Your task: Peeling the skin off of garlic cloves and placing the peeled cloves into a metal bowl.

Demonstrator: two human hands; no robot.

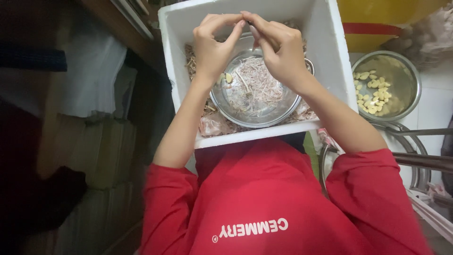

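- 2 bare hands meet above a steel bowl [255,97] that sits inside a white foam box [325,38] on the person's lap.
- The left hand [212,47] and right hand [278,52] pinch together on something small at their fingertips; it is too hidden to tell what.
- Both wrists bend down, forearms angling in from the red sleeves.
- Papery peelings fill the bowl.
- The box walls stand close around both hands.
- 1 second steel bowl [406,71] of peeled cloves [373,92] sits outside, on the right.

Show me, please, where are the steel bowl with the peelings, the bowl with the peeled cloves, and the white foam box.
Steel bowl with peelings [226,101]: head view, bare inner wall at left.
Bowl with peeled cloves [401,71]: head view, bare inner wall.
White foam box [325,42]: head view, right wall.
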